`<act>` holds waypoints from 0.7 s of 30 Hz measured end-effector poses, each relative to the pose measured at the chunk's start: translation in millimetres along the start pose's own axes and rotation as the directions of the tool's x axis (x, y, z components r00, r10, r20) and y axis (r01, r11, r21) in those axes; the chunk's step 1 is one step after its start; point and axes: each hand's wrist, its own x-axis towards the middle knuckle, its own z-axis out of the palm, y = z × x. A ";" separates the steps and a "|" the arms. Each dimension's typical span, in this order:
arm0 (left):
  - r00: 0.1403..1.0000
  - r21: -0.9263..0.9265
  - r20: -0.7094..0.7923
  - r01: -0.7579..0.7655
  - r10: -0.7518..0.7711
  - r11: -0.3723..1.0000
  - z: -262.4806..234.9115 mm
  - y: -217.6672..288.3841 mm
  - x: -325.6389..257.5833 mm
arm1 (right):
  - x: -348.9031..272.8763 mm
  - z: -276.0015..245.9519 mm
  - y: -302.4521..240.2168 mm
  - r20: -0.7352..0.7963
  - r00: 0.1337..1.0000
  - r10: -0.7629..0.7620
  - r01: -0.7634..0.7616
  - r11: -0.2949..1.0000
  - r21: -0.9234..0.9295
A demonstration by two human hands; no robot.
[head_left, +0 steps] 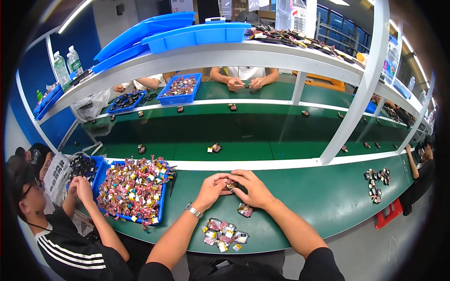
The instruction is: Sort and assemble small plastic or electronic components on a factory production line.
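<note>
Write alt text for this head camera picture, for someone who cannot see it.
A person's left hand and right hand meet over a green workbench, pinching a small part between them. A little pile of similar parts lies nearer the body, and a blue tray heaped with them sits to the left, beside a seated co-worker.

A factory assembly line: workers sit along a green conveyor belt [225,136] beside blue parts trays [180,96].
</note>
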 end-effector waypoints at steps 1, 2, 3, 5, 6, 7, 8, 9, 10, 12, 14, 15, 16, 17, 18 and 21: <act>1.000 -0.003 0.011 -0.003 0.003 1.000 -0.4 -0.2 -0.9 | -0.1 3.0 -0.8 -0.024 0.999 0.028 -0.027 0.999 0.028; 1.000 -0.007 0.023 -0.006 0.006 1.000 -0.9 -0.6 -1.3 | 1.0 2.3 0.8 -0.024 0.999 0.028 -0.028 0.999 0.028; 1.000 -0.009 0.023 -0.004 0.004 1.000 -1.2 -0.8 0.0 | 2.4 0.4 3.1 -0.009 1.000 -0.007 0.007 1.000 0.012; 0.999 0.020 0.049 -0.014 0.013 1.000 -1.2 1.3 1.3 | 3.3 0.8 3.8 0.011 0.999 -0.040 0.040 0.999 -0.001; 0.999 0.017 0.048 -0.012 0.011 1.000 -1.7 1.0 0.0 | 3.0 1.3 2.5 0.027 0.999 -0.030 0.030 1.000 0.001; 0.998 0.026 0.062 -0.019 0.018 0.999 -0.8 1.2 -0.1 | 3.0 0.1 2.4 0.042 0.999 -0.021 0.021 1.000 0.000; 0.997 0.034 0.077 -0.027 0.024 0.999 -0.2 1.5 -0.2 | 2.6 0.3 3.4 0.046 0.999 -0.021 0.021 1.000 -0.001; 0.997 0.030 0.076 -0.027 0.025 0.999 -0.5 2.3 -0.3 | 1.9 1.4 4.6 0.032 0.999 0.002 -0.003 1.000 0.019; 0.994 0.025 0.107 -0.011 0.009 1.000 -2.4 4.1 0.1 | 1.9 2.2 5.3 0.016 1.000 0.024 -0.025 0.999 0.039; 0.990 0.019 0.138 0.003 -0.006 1.000 -3.6 6.5 0.4 | 2.0 1.8 5.2 0.002 1.000 0.029 -0.029 0.999 0.041; 0.986 -0.003 0.166 0.021 -0.020 1.000 -5.2 8.5 -1.2 | 2.1 3.0 4.0 -0.013 0.999 0.033 -0.032 0.998 0.047; 0.986 -0.001 0.165 0.019 -0.019 1.000 -7.0 8.2 -1.2 | 2.1 3.3 3.4 -0.010 0.999 0.046 -0.045 0.998 0.050; 0.979 -0.018 0.201 0.044 -0.039 0.999 -9.3 8.4 0.0 | 2.9 3.2 3.0 -0.009 0.998 0.058 -0.057 0.997 0.052; 0.970 -0.033 0.237 0.069 -0.059 0.997 -11.2 9.0 0.8 | 2.9 3.7 2.6 -0.012 0.998 0.054 -0.054 0.997 0.050; 0.970 -0.030 0.238 0.065 -0.056 0.997 -13.0 9.8 1.1 | 2.4 4.6 2.4 -0.015 0.997 0.081 -0.080 0.994 0.073; 0.958 -0.086 0.277 0.097 -0.069 0.992 -14.1 9.2 0.7 | 2.0 4.9 3.0 -0.015 0.993 0.121 -0.119 0.988 0.101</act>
